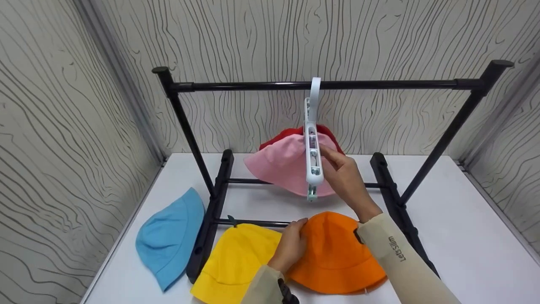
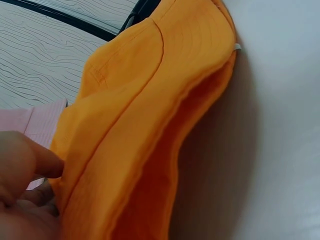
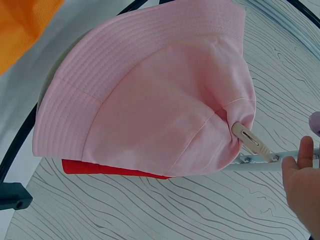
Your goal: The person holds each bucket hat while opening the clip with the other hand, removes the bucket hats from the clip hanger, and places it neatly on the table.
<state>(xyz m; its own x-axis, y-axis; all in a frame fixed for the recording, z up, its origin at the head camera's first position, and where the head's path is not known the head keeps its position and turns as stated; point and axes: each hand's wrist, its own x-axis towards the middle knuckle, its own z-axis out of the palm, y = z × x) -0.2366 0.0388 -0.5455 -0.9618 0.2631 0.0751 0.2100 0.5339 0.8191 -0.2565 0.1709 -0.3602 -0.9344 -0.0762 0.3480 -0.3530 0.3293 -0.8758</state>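
Note:
My left hand (image 1: 291,245) pinches the left side of an orange bucket hat (image 1: 331,249). In the left wrist view, the finger and thumb are on that hat's (image 2: 120,100) fabric. My right hand (image 1: 344,177) is raised beside a white clip hanger (image 1: 313,156) hooked over the black rail. Its fingertips lie against or just beside the hanger bar; contact is unclear. A pink bucket hat (image 1: 278,160) hangs from the hanger, its crown pinched by a pale clip (image 3: 250,139) in the right wrist view. Behind it, a red hat (image 1: 287,134) is mostly hidden.
A yellow hat (image 1: 240,253) with a small green stem lies left of the orange one. Further left, a blue bucket hat (image 1: 171,236) rests on the white table (image 1: 472,219). The black rack's rail (image 1: 388,84) spans above, with a patterned wall (image 1: 253,38) behind.

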